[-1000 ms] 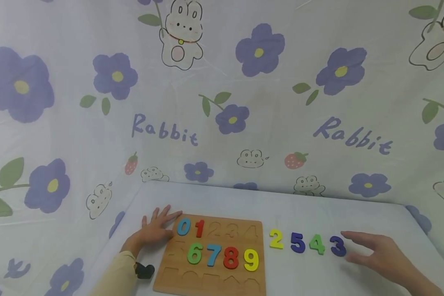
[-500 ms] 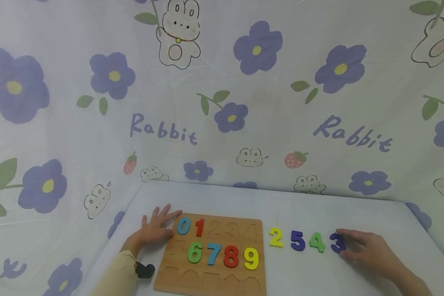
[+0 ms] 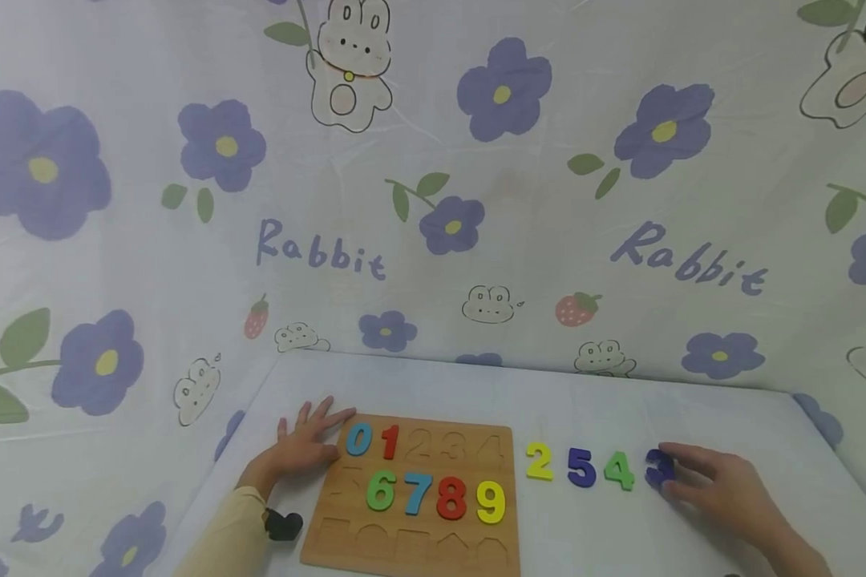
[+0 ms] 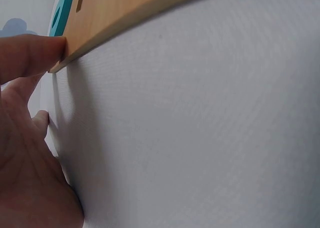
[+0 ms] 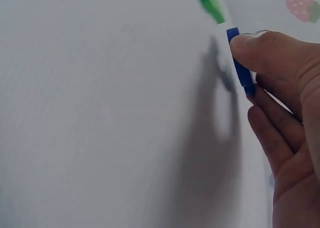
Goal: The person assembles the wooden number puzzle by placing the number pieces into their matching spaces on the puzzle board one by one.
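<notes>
Up came the purple 3 (image 5: 242, 71), right hand (image 3: 725, 487) pinching it! Left hand (image 3: 299, 450) lay spread; a slackening pinch risked a drop.

The right hand (image 3: 725, 485) partly hid a blurred blue 3 (image 3: 661, 468). Top edges cropped the wooden board (image 4: 115, 11), left wrist view, and a blurry green piece (image 5: 210, 6), right wrist view.

Left hand (image 4: 30, 158) at left edge of view, one digit's tip against the wooden board (image 4: 115, 11). Teal piece (image 4: 65, 8) on board, partly out of frame. White surface (image 4: 200, 128) below, shadow beside palm.
</notes>
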The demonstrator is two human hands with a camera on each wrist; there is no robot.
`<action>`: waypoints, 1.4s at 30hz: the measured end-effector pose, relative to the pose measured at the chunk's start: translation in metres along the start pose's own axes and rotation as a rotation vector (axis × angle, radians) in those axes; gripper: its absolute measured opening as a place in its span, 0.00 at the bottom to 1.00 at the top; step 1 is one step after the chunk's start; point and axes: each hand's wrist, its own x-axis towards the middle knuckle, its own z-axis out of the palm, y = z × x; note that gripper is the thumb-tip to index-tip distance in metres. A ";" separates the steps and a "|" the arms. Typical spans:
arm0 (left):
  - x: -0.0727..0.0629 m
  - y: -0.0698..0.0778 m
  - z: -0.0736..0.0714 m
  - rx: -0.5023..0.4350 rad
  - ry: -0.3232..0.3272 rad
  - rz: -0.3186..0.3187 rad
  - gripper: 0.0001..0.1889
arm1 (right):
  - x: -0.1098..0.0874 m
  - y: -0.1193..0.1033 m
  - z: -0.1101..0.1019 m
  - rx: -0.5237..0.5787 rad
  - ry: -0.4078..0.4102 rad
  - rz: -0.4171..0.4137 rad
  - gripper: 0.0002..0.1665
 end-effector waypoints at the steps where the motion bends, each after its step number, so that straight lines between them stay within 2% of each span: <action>1: -0.001 0.002 -0.001 -0.003 -0.002 -0.007 0.40 | 0.000 -0.002 -0.002 0.003 0.004 0.002 0.38; 6: -0.001 0.007 -0.002 0.007 -0.012 -0.037 0.40 | -0.002 -0.027 -0.014 0.011 0.015 0.000 0.39; 9: 0.000 0.006 -0.001 0.027 -0.015 -0.045 0.40 | -0.004 -0.050 -0.019 0.027 0.040 -0.038 0.39; 14: 0.000 0.006 -0.002 -0.012 -0.003 -0.011 0.40 | -0.005 -0.090 -0.023 0.091 0.074 -0.086 0.37; 16: 0.003 0.000 0.001 -0.008 0.008 0.007 0.39 | -0.004 -0.104 -0.021 0.118 0.078 -0.101 0.37; 21: 0.005 0.000 0.002 -0.007 0.003 -0.007 0.40 | 0.002 -0.137 -0.018 0.143 0.086 -0.141 0.35; 25: 0.005 0.002 0.001 -0.004 -0.001 -0.017 0.40 | 0.009 -0.161 -0.012 0.144 0.095 -0.154 0.34; 30: 0.004 0.007 -0.002 -0.004 -0.005 -0.026 0.40 | 0.020 -0.188 0.001 0.143 0.083 -0.124 0.34; 35: 0.006 0.003 0.000 0.011 0.000 -0.033 0.40 | 0.033 -0.212 0.016 0.171 0.055 -0.109 0.34; 38: 0.002 0.011 -0.003 0.007 -0.008 -0.045 0.40 | 0.041 -0.223 0.025 0.202 0.056 -0.128 0.33; 42: 0.002 0.013 -0.003 0.030 -0.012 -0.049 0.39 | 0.052 -0.234 0.038 0.233 0.057 -0.180 0.31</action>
